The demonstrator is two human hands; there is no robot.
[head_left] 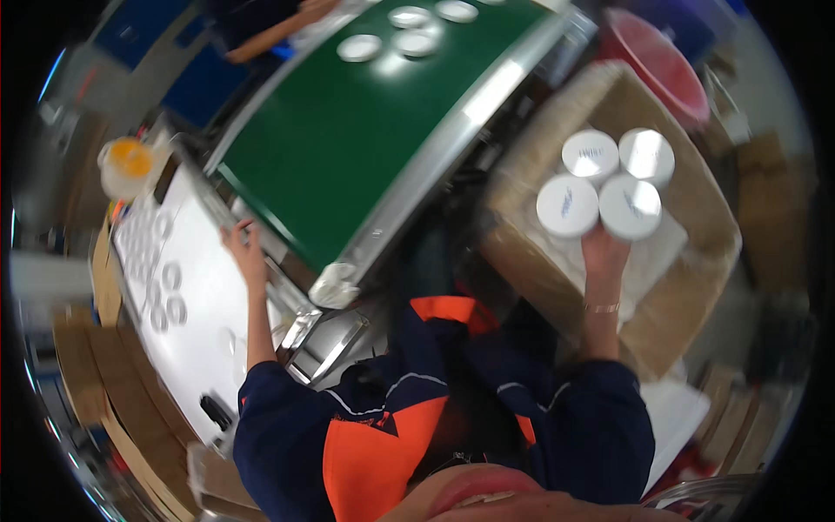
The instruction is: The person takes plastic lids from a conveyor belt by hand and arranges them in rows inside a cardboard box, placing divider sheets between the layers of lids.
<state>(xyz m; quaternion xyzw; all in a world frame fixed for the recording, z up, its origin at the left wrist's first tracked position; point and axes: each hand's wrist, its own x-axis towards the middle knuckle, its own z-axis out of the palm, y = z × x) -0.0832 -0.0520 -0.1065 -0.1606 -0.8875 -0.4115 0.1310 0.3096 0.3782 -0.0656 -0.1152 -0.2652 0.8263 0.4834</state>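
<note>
Nearest: wearer's lower face (522, 505), navy-and-orange cloth shirt (378, 452)
Writing: dark marks on the four round white flat-topped pieces (626, 200), too blurred to read
Facing: circular tops up, grouped two by two
Place: over the plastic-lined brown cardboard box (665, 331)
Right hand (605, 252): beneath their near edge; fingers hidden, grip cannot be told
Left hand (248, 252): fingers spread, by the green belt's (348, 130) metal rail (287, 283)
Room: wider right of the pieces than left

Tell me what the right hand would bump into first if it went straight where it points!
The right hand holds four white discs, which would probably bump the cardboard box's far wall first. Depth is unclear, so they might pass over it.
</note>
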